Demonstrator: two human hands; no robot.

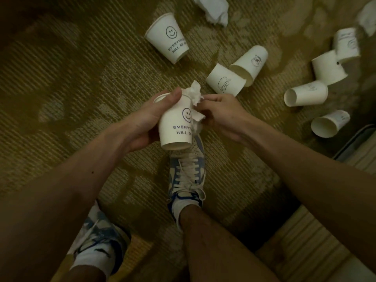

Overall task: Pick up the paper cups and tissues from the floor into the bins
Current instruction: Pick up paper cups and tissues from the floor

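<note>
- Grip: the left hand (146, 119) holds a white paper cup printed with a smiley face (176, 127) above the olive ribbed carpet floor (81, 78). The thumb lies over the rim and the fingers (142, 137) curl round the wall.
- Second hand: the fingers (205, 102) of the right hand (219, 112) pinch a crumpled white tissue (194, 93) at the cup's mouth. Whether it is going in or coming out cannot be told.
- Hazard one: the tissue stands mostly outside the mouth. If it is released now, it likely drops back to the floor.
- Hazard two: thumb pressure on the thin rim could buckle the cup and loosen the hold.
- Hazard three: the blue-and-white laced shoe (187, 171) stands near a white cup with a cartoon face (224, 80). A careless step could flatten or scatter it.
- Outstanding: several more white cups lie on their sides, among them a second smiley cup (167, 40). A loose white tissue wad (213, 8) lies beyond them.
- Bin: a grey edge (356, 139) at the right cannot be confirmed as a bin, so the drop point is uncertain.
</note>
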